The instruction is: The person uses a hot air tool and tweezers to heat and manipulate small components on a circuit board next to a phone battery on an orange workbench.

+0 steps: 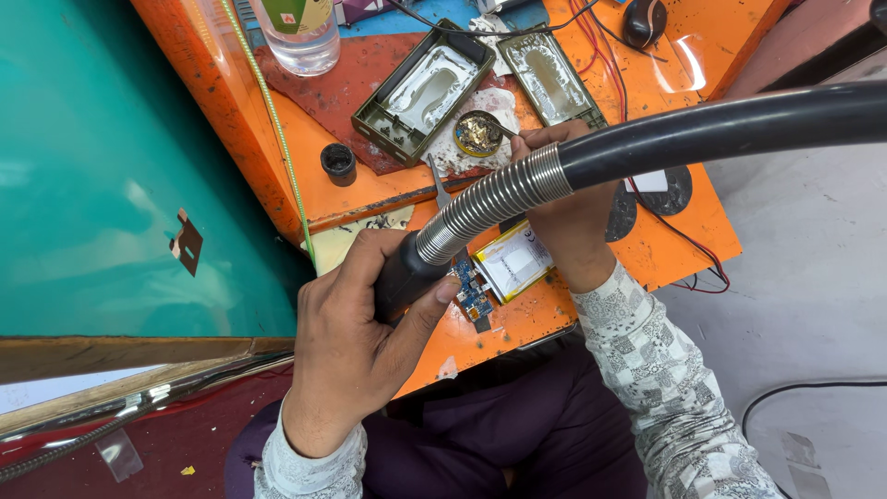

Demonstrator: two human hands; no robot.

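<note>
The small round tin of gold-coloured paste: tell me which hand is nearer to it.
Right. The right hand sits just beside the small round tin, its thin tool reaching the rim. The left hand is well below it, gripping the black tool handle.

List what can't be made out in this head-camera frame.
- Right hand: palm and most fingers hidden behind the hose.
- Handpiece tip: covered by the left hand.
- Circuit board: components too small to make out.
- Plastic bottle: top cut off by the upper edge.
</note>
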